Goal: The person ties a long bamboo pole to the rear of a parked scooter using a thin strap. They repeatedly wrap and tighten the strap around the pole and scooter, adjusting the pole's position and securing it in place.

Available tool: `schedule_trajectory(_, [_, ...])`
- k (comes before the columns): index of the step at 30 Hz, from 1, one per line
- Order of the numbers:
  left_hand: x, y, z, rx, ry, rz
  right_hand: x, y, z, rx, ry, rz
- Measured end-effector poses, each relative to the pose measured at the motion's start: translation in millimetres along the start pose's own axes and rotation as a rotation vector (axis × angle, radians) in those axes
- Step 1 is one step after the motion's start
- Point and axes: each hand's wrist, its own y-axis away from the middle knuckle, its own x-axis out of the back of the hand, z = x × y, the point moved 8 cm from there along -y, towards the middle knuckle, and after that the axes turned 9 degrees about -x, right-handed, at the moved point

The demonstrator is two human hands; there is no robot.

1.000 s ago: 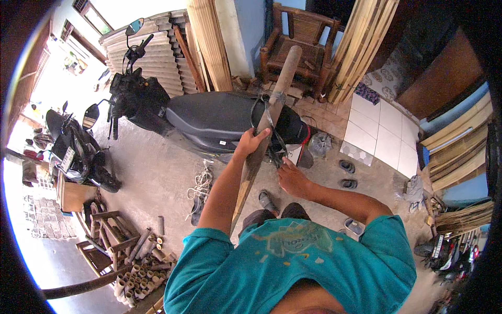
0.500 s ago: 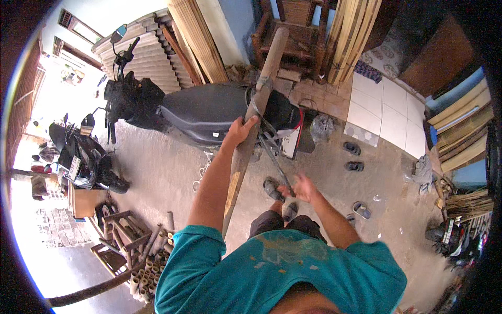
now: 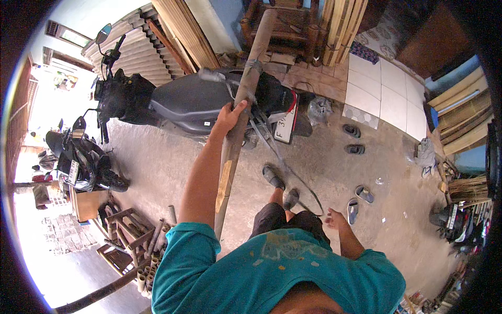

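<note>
My left hand [image 3: 228, 119] is closed around a long brownish bamboo pole [image 3: 246, 83] that slants up and away from me. A lighter, bare patch shows on the pole's near part. A dark strip [image 3: 274, 150], like a rubber strap, passes round the pole just beyond my left hand. Its tail hangs in a curve toward my right, blurred in places. Close to the tail's end, my right hand [image 3: 333, 217] is held low with fingers apart, seemingly not touching the strip. A blurred grey end [image 3: 210, 75] sticks out left of the pole, over a motorcycle seat [image 3: 193, 102].
The black motorcycle [image 3: 130, 99] stands just beyond the pole; another motorcycle [image 3: 78, 162] is at the left. Sandals [image 3: 355, 149] lie on the concrete floor. A wooden rack [image 3: 125, 235] and cut bamboo pieces [image 3: 149, 275] are at lower left. Bamboo strips [image 3: 345, 26] lean by the doorway.
My right hand has moved right and nearer to me, away from the strip. The strip's tail has swung out into a curve. My left hand still grips the pole.
</note>
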Motion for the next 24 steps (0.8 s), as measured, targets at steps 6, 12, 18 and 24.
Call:
schedule_trajectory(6, [-9.3,-20.0,-58.8,-0.089,0.129,-0.019,-177.8,115.3,-227.6,1.121,0.656,0.178])
schedule_trajectory(12, [-15.5,-25.6,-34.2,-0.096,0.152,-0.022,-330.5,253.1,-308.1,1.38,0.416,0.012])
schedule_trajectory(18, [-16.5,-24.2,-41.0,-0.154,0.151,-0.002,-306.4,254.6,-240.5,1.494,0.622,0.015])
schedule_trajectory(24, [1.7,-8.9,-28.4,-0.001,-0.044,0.028,90.4,-60.1,87.7,0.494,1.706,0.345])
